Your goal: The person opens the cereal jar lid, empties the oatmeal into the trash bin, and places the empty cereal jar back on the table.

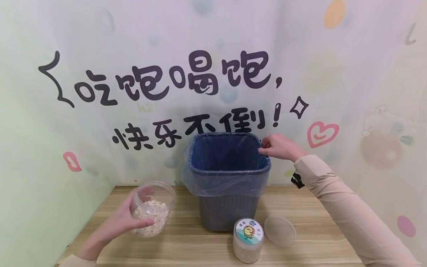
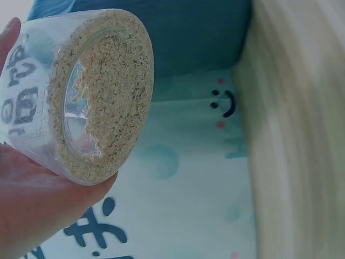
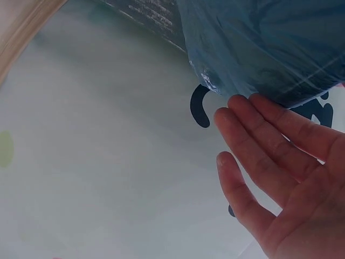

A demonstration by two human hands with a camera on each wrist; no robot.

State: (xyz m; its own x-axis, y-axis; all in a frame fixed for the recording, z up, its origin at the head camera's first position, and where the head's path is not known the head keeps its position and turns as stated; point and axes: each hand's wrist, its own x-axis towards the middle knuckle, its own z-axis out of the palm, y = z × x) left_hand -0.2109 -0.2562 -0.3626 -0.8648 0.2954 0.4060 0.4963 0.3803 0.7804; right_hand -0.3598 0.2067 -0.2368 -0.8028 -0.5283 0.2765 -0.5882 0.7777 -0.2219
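My left hand [image 1: 128, 217] grips a clear plastic jar [image 1: 171, 198] partly filled with pale oat flakes [image 1: 155, 218], left of a lined trash bin. The jar has no lid on and tilts. From the left wrist its flake-covered base [image 2: 116, 91] shows. At the bin's right rim, my right hand [image 1: 280, 146] holds on with its thumb over the edge. In the right wrist view several fingers [image 3: 264, 145] lie fairly straight against the outside of the blue bag [image 3: 264, 54]. The trash bin [image 1: 230, 213] stands upright, the bag folded over its rim.
A smaller lidded jar [image 1: 247, 252] with a flower label stands in front of the bin. Right of it lies a round translucent lid [image 1: 280, 231] on the wooden table [image 1: 310, 218]. A printed cloth backdrop [image 1: 350, 74] hangs close behind the bin.
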